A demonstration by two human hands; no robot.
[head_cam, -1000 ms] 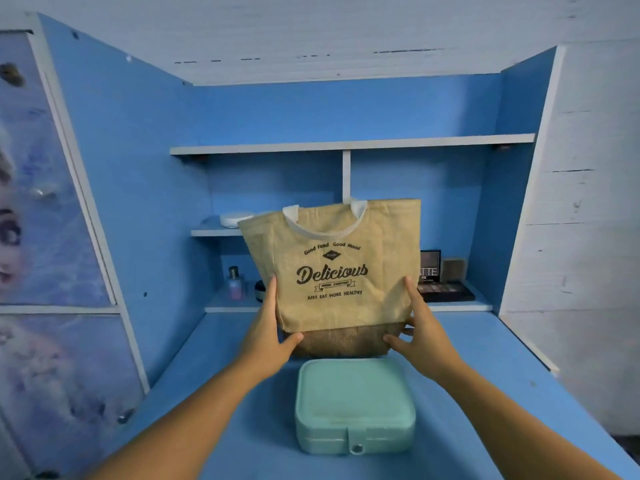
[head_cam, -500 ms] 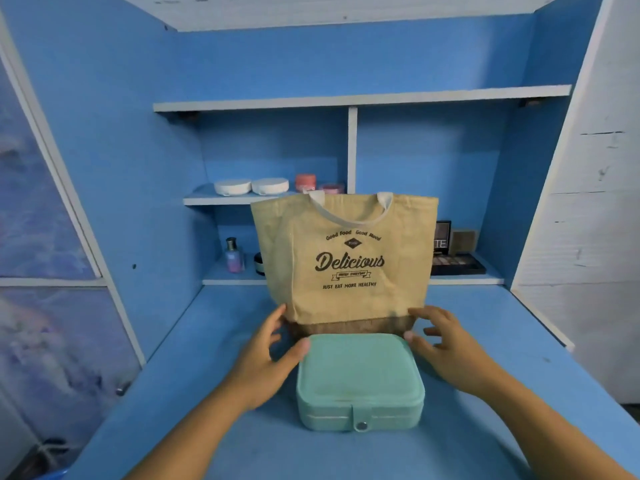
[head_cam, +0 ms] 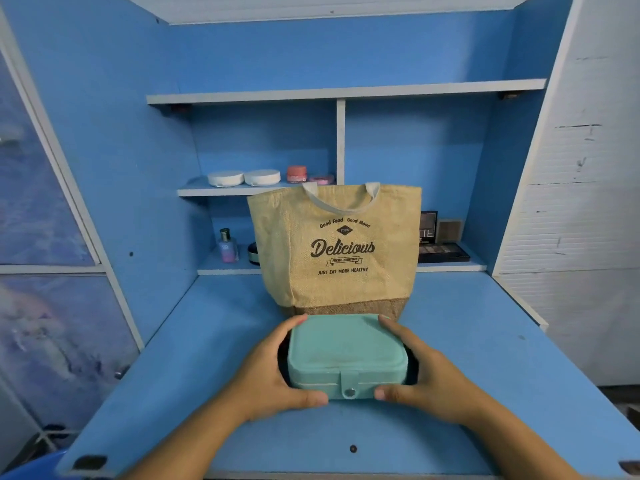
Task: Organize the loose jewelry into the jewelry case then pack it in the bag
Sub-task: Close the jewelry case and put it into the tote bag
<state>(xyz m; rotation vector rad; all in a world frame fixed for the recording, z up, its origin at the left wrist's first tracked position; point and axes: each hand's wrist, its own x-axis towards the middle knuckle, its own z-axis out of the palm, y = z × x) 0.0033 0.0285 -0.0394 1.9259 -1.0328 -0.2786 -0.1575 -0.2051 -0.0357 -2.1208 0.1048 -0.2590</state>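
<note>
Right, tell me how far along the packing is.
Done: the mint-green square jewelry case is closed, its snap tab fastened. In hand: left hand and right hand grip its sides. Left: it is not yet inside the upright tan jute tote bag behind it on the blue desk.

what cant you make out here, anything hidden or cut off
All in the head view:
1. Contents of the jewelry case, gripped by the left hand and right hand: lid closed, snap fastened.
2. Inside of the bag: its own front wall hides it.
3. Dark round item on the lower shelf: mostly behind the bag.
4. Palette lettering: the bag cuts it off, only "TE" shows.
</note>
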